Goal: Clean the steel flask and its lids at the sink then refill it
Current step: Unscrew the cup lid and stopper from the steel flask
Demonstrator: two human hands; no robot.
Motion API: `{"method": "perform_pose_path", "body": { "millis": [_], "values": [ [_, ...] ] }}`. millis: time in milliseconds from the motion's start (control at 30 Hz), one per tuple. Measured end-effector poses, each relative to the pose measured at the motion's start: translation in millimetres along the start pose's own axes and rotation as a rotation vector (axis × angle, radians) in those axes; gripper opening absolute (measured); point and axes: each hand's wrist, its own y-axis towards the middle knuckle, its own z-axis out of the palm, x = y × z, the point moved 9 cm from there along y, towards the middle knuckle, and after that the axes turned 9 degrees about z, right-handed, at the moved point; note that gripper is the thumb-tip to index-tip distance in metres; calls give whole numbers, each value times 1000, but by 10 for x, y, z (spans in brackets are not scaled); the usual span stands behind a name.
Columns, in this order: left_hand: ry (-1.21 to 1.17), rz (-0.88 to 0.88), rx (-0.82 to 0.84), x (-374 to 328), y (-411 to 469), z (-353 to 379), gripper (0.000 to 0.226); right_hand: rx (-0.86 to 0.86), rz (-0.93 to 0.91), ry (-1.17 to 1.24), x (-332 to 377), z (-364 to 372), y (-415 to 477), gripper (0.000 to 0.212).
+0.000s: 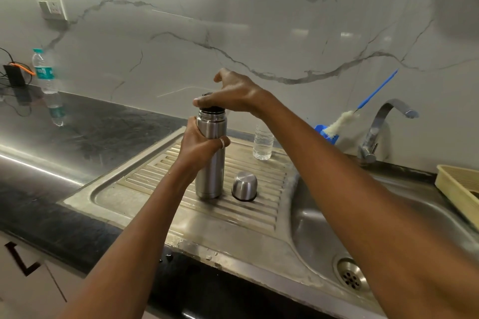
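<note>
We see a tall, cylindrical brushed-steel flask (210,176) standing upright on the ribbed, water-stained steel drainboard (145,184). The left hand (199,146) wraps its upper body. The fingers curl round the smooth metal, one of them wearing a thin ring, and the forearm rises to it from below.

The right hand (233,95) arches over the flask's mouth with the wrist bent. Its thumb and fingers pinch the round black inner lid (213,110), which sits in the threaded neck, and one finger is lifted clear above the rest.

Below the right wrist, just beside the flask's foot, a domed steel cup lid (245,184) rests mouth-down on the ribs, showing a dark rim at its base. Beyond that wrist stands a small clear ridged plastic bottle (263,143).

Under the right forearm lies the rounded steel sink (311,215) with its perforated drain (351,276). Farther right of that hand we find:
- a curved chrome tap (381,127)
- a fluffy white bottle brush with a thin blue handle (342,121)
- the corner of a beige plastic tray (456,186)

Far to the left of the left hand, on the glossy black stone table (77,124), stands a clear water bottle with a teal cap (44,72).
</note>
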Motion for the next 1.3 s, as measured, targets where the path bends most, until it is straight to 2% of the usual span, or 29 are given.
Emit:
{"method": "perform_pose_path", "body": {
  "millis": [100, 200, 267, 367, 500, 600, 700, 867, 967, 1167, 1300],
  "values": [
    [0, 4, -4, -1, 4, -3, 66, -110, -1, -28, -39, -32, 25, 72],
    [1, -4, 3, 17, 9, -5, 67, 38, -25, 215, -102, 31, 15, 67],
    [2, -10, 8, 24, 10, -2, 68, 123, -40, 293, -139, 58, -11, 74],
    [-1, -8, 1, 32, 17, -5, 67, 95, -20, 263, -198, 56, -2, 80],
    [2, -4, 0, 19, 16, -4, 66, -119, -15, 139, -182, -27, -2, 84],
    [-3, -4, 0, 11, 12, -1, 66, -49, -35, 225, -167, 5, -17, 74],
    [-7, -5, 1, 18, 10, -1, 65, 47, -56, 302, -162, 21, -47, 77],
    [-6, 3, -2, 26, 12, -9, 64, -93, -42, 77, -101, 34, -8, 90],
    [-10, 6, -2, 31, 13, -16, 65, -123, -68, 27, -39, 16, 6, 82],
    [-10, -7, 2, 41, 15, -6, 62, -181, -56, 432, -109, -303, -46, 49],
    [-5, -6, 1, 39, 13, -7, 64, -139, 20, 656, -403, -333, -79, 44]
  ]
}}
